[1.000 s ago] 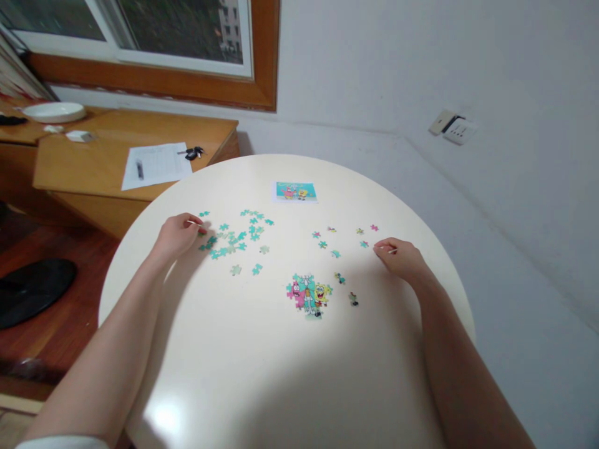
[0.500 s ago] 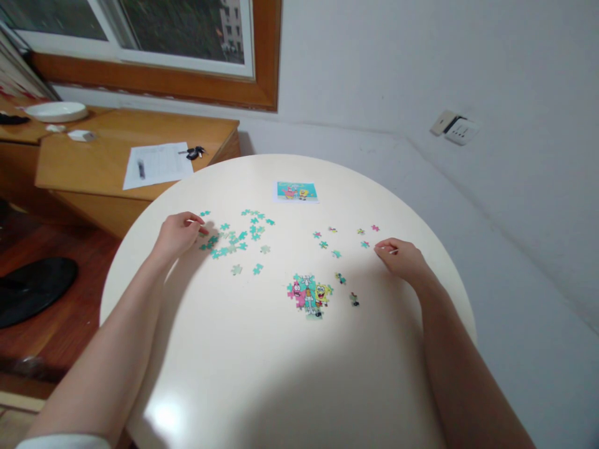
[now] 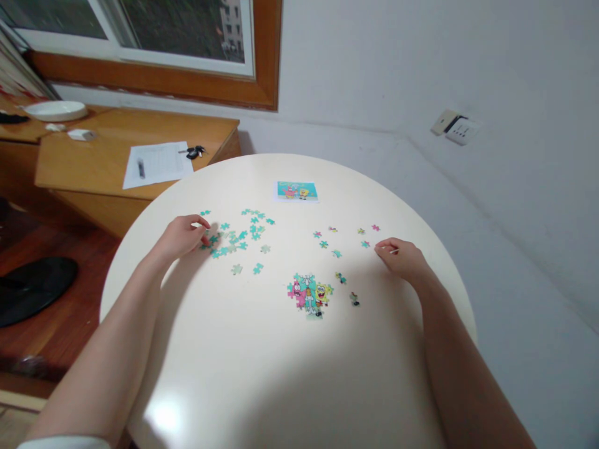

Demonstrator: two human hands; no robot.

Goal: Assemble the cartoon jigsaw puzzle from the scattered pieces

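Puzzle cluster, one, picture card, one, left hand parted, right hand pinched, contents unclear

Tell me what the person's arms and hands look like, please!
The left hand and right hand are bare, with no gloves. Both forearms are bare too, and I see no watch or bracelet. A whitish sleeve edge shows on the left arm; no sleeve shows on the right arm.

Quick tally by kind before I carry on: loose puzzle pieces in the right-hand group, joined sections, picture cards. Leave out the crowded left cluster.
Loose puzzle pieces, right-hand group: 9 visible
Joined section: 1
Picture card: 1
Total: 11
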